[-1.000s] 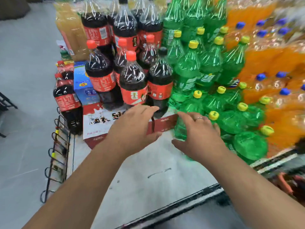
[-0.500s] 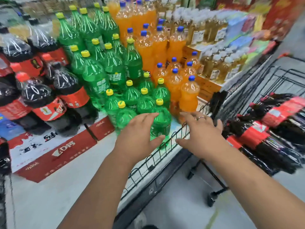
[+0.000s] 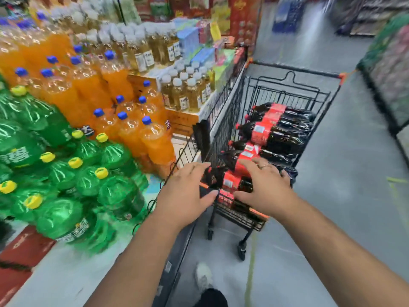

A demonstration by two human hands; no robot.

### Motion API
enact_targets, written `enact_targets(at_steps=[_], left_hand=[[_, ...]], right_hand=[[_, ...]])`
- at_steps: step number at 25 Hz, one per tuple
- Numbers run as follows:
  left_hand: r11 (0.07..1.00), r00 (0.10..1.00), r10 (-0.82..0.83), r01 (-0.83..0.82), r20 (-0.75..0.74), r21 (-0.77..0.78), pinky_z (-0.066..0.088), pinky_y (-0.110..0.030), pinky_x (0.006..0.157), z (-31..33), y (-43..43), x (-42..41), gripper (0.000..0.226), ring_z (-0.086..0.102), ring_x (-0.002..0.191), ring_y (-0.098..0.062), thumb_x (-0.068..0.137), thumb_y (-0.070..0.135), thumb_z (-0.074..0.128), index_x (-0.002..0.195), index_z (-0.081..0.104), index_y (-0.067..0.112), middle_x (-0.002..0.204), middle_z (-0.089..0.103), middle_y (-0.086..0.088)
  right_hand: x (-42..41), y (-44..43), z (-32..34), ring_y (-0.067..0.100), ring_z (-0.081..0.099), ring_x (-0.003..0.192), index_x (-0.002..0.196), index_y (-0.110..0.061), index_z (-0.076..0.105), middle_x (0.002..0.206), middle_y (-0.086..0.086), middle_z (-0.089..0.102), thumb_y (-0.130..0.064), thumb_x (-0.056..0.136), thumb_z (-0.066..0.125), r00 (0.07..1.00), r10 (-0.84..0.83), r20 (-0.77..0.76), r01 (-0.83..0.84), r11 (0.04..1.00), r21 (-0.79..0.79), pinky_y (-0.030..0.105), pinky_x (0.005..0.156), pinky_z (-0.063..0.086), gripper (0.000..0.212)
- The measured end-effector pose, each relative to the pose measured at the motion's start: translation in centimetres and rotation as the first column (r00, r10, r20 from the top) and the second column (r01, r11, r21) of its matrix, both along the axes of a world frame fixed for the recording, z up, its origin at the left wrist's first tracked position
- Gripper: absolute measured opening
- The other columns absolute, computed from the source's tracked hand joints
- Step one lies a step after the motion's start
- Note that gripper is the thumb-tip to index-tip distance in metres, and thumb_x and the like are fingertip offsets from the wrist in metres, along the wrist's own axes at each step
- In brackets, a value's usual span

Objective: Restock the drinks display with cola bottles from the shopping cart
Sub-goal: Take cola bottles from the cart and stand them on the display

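Head view: two hands (image 3: 183,194) (image 3: 264,189), one cart (image 3: 296,70), about six cola bottles (image 3: 278,131)

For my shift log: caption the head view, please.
Left hand and right hand, both open, reach for cola bottles lying in the shopping cart beside the drinks display.

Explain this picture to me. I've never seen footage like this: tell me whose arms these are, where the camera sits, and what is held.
No machine here: a person wears one wide-angle camera on the head, looking forward and down, so you see their own arms. The left hand and right hand reach, spread open, over cola bottles lying in a black shopping cart. Neither grip has closed on a bottle yet. Beside the cart stand green bottles and orange bottles on display.
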State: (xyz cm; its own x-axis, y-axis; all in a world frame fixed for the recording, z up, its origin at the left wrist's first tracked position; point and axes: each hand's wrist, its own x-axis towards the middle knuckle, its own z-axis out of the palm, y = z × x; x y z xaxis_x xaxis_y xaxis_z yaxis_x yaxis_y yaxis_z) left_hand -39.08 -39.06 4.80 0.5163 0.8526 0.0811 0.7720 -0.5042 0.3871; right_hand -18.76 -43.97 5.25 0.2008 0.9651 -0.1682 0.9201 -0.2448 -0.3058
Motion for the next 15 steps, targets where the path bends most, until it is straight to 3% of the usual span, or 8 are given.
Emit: enact_targets(at_steps=[4, 11, 15], left_hand=[[0.995, 0.995, -0.096, 0.095, -0.003, -0.039, 0.036, -0.033, 0.112, -1.3, 4.5, 5.0, 0.068, 0.042, 0.140, -0.018, 0.094, 0.048, 0.063, 0.154, 0.036, 0.029, 0.154, 0.041, 0.005], [0.973, 0.981, -0.192, 0.192, 0.010, -0.129, 0.039, -0.039, 0.115, -4.6, 14.6, 11.6, 0.070, 0.043, 0.140, -0.018, 0.093, 0.049, 0.063, 0.154, 0.035, 0.028, 0.153, 0.044, 0.004], [0.949, 0.960, -0.274, 0.258, -0.067, -0.181, 0.037, -0.036, 0.114, -7.4, 17.6, 13.9, 0.069, 0.042, 0.140, -0.021, 0.096, 0.050, 0.060, 0.155, 0.033, 0.028, 0.152, 0.044, 0.003]], right_hand=[[4.8, 1.7, -1.3, 0.027, 0.033, 0.140, 0.149, -0.042, 0.022, 0.156, -0.002, 0.026, -0.057, 0.081, 0.065, 0.992, -0.126, 0.000, 0.126, 0.992, -0.028, 0.054, 0.115, 0.023, 0.082], [9.9, 8.3, -3.9, 0.025, 0.030, 0.142, 0.151, -0.041, 0.018, 0.159, -0.001, 0.022, -0.057, 0.081, 0.066, 0.971, -0.238, -0.006, 0.237, 0.966, -0.103, 0.053, 0.117, 0.021, 0.086], [11.2, 11.4, -6.2, 0.025, 0.031, 0.142, 0.152, -0.041, 0.017, 0.158, -0.001, 0.022, -0.059, 0.080, 0.066, 0.961, -0.275, -0.010, 0.270, 0.949, -0.162, 0.053, 0.116, 0.022, 0.089]])
